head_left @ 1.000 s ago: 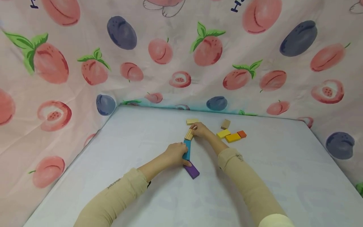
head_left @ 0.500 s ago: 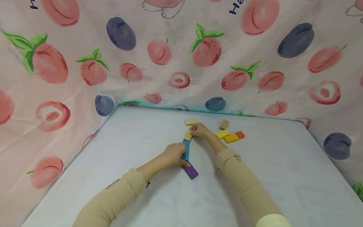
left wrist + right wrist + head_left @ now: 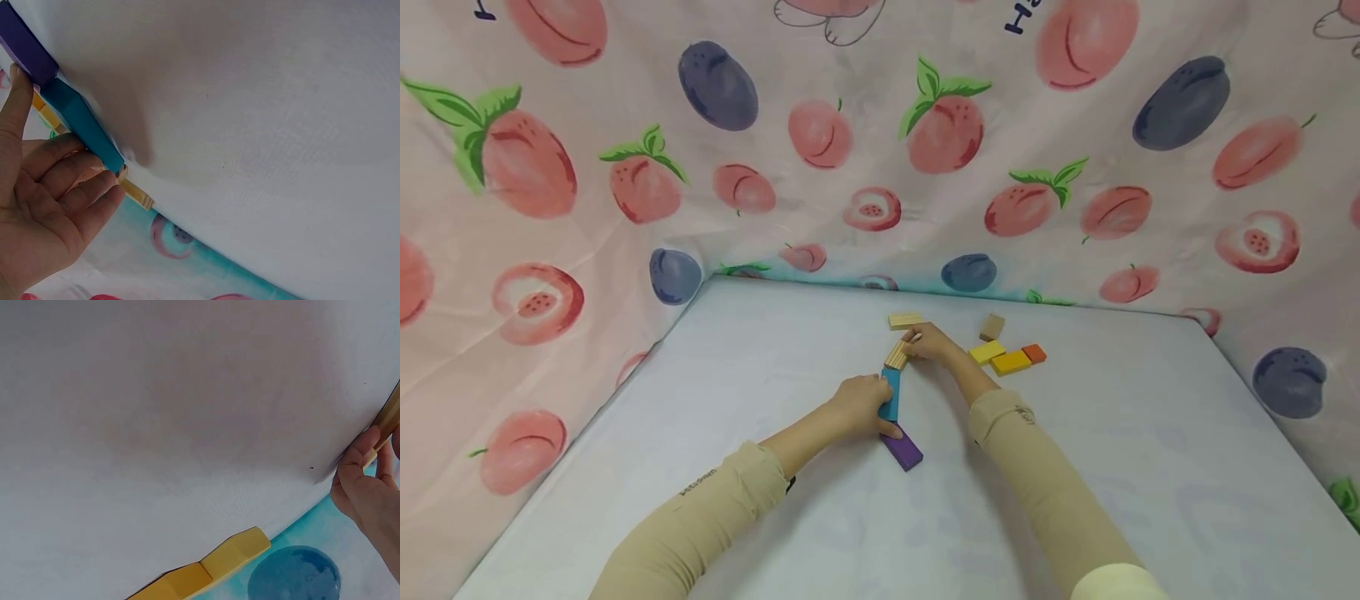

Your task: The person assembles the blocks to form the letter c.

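A blue wooden block (image 3: 891,395) lies on the white table between a purple block (image 3: 903,448) and a ridged, natural-wood block (image 3: 897,354), forming a bent row. My left hand (image 3: 857,406) rests against the row. Its fingers lie along the blue block's side, and the thumb touches the purple block's end, as the left wrist view also shows. At the far end, my right hand (image 3: 931,343) pinches the natural-wood block between thumb and fingers. In the right wrist view that block (image 3: 390,415) is partly cut off by the frame edge.
Behind the row lies another pale wooden block (image 3: 906,321). To the right are a light yellow block (image 3: 987,352), a darker yellow block (image 3: 1011,362), an orange block (image 3: 1034,354) and a tan block (image 3: 992,327). A fruit-print cloth (image 3: 820,225) hangs behind the table.
Both hands keep their places on the row of blocks. The head view has shifted very slightly; the blocks show no visible movement relative to each other.
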`<state>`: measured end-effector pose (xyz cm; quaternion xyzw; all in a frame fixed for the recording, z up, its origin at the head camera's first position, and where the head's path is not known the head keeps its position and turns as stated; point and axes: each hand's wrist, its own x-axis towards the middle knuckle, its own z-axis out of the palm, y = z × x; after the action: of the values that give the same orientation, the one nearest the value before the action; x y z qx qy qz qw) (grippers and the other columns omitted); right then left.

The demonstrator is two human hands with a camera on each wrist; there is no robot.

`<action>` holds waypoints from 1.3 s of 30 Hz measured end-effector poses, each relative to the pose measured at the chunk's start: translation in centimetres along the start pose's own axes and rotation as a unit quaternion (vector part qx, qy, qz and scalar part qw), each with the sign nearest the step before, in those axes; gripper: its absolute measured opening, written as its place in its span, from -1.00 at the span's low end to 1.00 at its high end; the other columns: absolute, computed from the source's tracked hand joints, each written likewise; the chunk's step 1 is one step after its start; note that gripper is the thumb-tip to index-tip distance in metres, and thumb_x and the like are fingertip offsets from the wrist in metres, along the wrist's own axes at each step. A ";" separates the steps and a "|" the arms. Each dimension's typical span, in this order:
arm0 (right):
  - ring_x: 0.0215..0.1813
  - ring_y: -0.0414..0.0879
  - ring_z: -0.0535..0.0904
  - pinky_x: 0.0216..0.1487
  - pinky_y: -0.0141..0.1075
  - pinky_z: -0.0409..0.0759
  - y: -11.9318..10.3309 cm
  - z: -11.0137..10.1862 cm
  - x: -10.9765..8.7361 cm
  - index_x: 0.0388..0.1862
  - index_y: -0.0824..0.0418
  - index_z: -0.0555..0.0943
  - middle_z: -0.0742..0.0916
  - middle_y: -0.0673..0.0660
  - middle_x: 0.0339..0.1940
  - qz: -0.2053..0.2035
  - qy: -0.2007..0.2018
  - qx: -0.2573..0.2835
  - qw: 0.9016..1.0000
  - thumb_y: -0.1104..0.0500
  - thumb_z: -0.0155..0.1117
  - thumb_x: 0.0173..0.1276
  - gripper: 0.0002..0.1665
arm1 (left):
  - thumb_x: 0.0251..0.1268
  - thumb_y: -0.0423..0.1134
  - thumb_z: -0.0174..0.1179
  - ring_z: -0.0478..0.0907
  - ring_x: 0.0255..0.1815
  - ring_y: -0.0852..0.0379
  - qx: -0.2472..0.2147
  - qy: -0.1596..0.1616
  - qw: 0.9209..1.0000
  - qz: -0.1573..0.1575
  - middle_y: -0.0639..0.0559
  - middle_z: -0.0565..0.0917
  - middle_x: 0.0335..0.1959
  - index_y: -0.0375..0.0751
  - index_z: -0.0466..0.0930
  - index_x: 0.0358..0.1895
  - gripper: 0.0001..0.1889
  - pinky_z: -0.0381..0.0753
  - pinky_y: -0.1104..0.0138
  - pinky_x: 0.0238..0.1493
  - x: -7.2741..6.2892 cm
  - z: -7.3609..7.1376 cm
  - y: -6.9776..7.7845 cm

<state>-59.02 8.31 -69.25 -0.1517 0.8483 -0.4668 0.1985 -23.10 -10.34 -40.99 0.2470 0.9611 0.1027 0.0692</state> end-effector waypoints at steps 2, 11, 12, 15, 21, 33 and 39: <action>-0.26 -0.09 0.63 -0.35 -0.23 0.59 0.8 0.0 0.6 -0.13 0.06 0.59 0.69 0.08 -0.18 -0.006 -0.003 -0.001 1.000 -0.04 0.50 0.04 -0.56 | -0.09 0.16 0.40 0.27 -0.51 0.23 -0.001 -0.001 1.000 -0.002 0.12 0.36 -0.58 -0.24 0.55 -0.47 -0.52 0.23 0.47 -0.51 -0.1 0.0 0.0; -0.26 -0.04 0.59 -0.28 -0.21 0.58 -11.8 0.2 -11.2 -0.04 0.23 0.55 0.66 0.21 -0.15 0.014 0.008 -0.023 1.000 0.14 0.31 0.23 -0.66 | -0.10 0.15 0.40 0.29 -0.51 0.25 0.005 0.000 1.000 -0.001 0.13 0.38 -0.57 -0.21 0.54 -0.48 -0.54 0.25 0.48 -0.52 -0.1 -0.2 0.2; -0.24 -0.03 0.59 -0.25 -0.20 0.58 -12.7 0.2 -12.0 -0.01 0.24 0.54 0.65 0.21 -0.11 0.019 0.006 -0.023 1.000 0.13 0.28 0.25 -0.64 | -0.10 0.15 0.40 0.28 -0.51 0.25 0.004 -0.002 1.000 -0.003 0.13 0.38 -0.57 -0.20 0.54 -0.49 -0.54 0.25 0.48 -0.51 -0.1 -0.3 0.2; -0.23 -0.02 0.60 -0.22 -0.19 0.59 -12.6 0.2 -11.8 0.05 0.23 0.51 0.62 0.22 -0.03 0.033 0.013 -0.027 0.999 0.04 0.25 0.26 -0.57 | -0.10 0.14 0.41 0.28 -0.51 0.24 0.000 -0.004 1.000 -0.008 0.13 0.37 -0.58 -0.22 0.53 -0.49 -0.53 0.23 0.47 -0.52 0.0 -0.4 0.2; -0.36 -0.09 0.59 -0.38 -0.24 0.59 -4.6 -0.1 -4.2 -0.04 0.01 0.53 0.62 0.07 -0.12 0.046 0.021 -0.008 0.999 -0.37 0.36 0.00 -0.33 | -0.10 0.14 0.41 0.26 -0.52 0.24 -0.006 -0.006 1.000 -0.010 0.13 0.35 -0.59 -0.24 0.54 -0.48 -0.53 0.21 0.47 -0.52 0.1 -0.4 0.2; -0.27 -0.07 0.60 -0.28 -0.28 0.58 -12.2 0.3 -12.2 -0.01 0.22 0.47 0.61 0.14 -0.16 0.069 0.057 0.007 0.996 -0.04 0.07 0.30 -0.58 | -0.11 0.14 0.42 0.27 -0.53 0.23 -0.010 -0.010 1.000 -0.023 0.11 0.37 -0.59 -0.17 0.46 -0.57 -0.54 0.22 0.47 -0.52 0.1 -0.2 0.3; -0.21 -0.02 0.61 -0.21 -0.30 0.63 -12.7 -0.5 -13.3 0.05 0.37 0.41 0.59 0.24 -0.16 0.065 0.038 0.128 0.989 -0.08 0.17 0.33 -0.43 | -0.12 0.15 0.42 0.27 -0.53 0.23 -0.005 -0.009 1.000 -0.026 0.10 0.37 -0.61 -0.15 0.43 -0.62 -0.53 0.22 0.47 -0.53 0.2 -0.2 0.4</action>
<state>-46.68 7.99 -55.62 -0.0520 0.7964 -0.5633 0.2138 -23.08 -9.92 -40.73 0.2223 0.9661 0.1034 0.0815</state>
